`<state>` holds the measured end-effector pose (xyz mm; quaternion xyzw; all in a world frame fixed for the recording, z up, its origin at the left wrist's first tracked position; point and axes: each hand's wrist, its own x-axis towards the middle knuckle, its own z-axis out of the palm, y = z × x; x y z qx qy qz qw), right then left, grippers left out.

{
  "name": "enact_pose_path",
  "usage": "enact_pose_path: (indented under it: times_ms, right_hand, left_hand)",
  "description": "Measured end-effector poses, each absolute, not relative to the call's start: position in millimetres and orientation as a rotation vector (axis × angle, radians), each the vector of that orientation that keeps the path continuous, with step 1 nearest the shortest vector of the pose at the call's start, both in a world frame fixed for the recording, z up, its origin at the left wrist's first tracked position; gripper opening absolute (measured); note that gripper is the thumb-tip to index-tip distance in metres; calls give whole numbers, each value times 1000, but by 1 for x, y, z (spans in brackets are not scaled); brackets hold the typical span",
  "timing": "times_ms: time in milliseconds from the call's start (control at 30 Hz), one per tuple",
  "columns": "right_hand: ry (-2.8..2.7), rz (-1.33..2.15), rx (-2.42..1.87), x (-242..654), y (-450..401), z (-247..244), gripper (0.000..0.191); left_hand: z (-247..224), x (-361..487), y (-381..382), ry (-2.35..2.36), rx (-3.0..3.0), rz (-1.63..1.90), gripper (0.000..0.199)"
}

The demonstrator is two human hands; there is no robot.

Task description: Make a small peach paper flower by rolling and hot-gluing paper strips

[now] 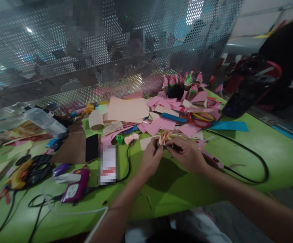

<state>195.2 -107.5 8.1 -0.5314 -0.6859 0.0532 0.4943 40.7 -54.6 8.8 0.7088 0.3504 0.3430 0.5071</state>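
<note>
The left hand (152,156) is pinching the small peach-and-orange ruffled piece (164,137) between thumb and fingers at its lower left side. The right hand (188,154) is closing thumb and fingertips on the lower right edge; blur is hiding the exact contact. The piece is sitting raised above the bright green smooth tabletop (240,145), its banded folds facing up.

For good handling, the left hand should be bearing the piece at its base while the right fingertips are working along the edge. Pressure should be staying light, since the layered folds are probably flattening under a hard squeeze. Both wrists should be staying low for steadiness, and the right forearm should be clearing the pink-barrelled corded tool (214,160) lying beside it.

Beyond the hands, a flat pale-peach rectangular sheet (127,109) is lying with thin, matte, angular pink offcuts (159,125); whether these are paper or foam, the view is not showing. A pale tan curled tube (96,120) is standing to the left. The slim blue-handled tool (174,117) is resting across the offcuts, and behind it cone-shaped ornaments with swirled pink and green tops (188,79) are standing clustered.
</note>
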Motion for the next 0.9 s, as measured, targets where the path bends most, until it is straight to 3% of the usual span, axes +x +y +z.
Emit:
enact_pose_path:
  times_ms: [433, 900]
  right_hand:
    - [-1690, 60, -1292, 198, -109, 8, 12]
    - [-1708, 27, -1297, 196, -109, 9, 10]
  left_hand:
    - [16, 43, -56, 893, 1836, 689, 32]
    - [11, 42, -55, 909, 2014, 764, 37]
